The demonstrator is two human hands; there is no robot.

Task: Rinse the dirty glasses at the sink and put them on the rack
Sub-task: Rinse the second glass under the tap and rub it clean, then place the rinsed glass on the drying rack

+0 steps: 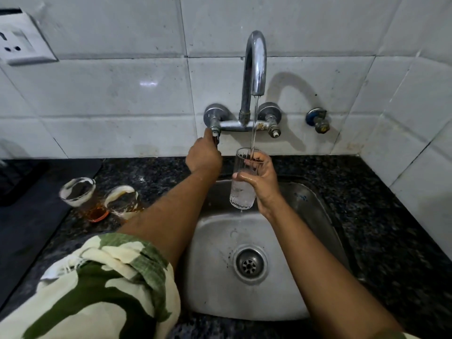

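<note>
No text, label, brand or number can be read anywhere in the view. The wall socket plate (23, 39) at upper left is plain white, and the faint blue marks on the sink (301, 197) rim are illegible.

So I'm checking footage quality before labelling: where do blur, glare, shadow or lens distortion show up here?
Head view: the two dirty glasses on the counter are smeared by blur; the tap throws a hard curved shadow on the tiles; a glare spot sits on the wall left of it; tile lines bow from the wide lens.
</note>
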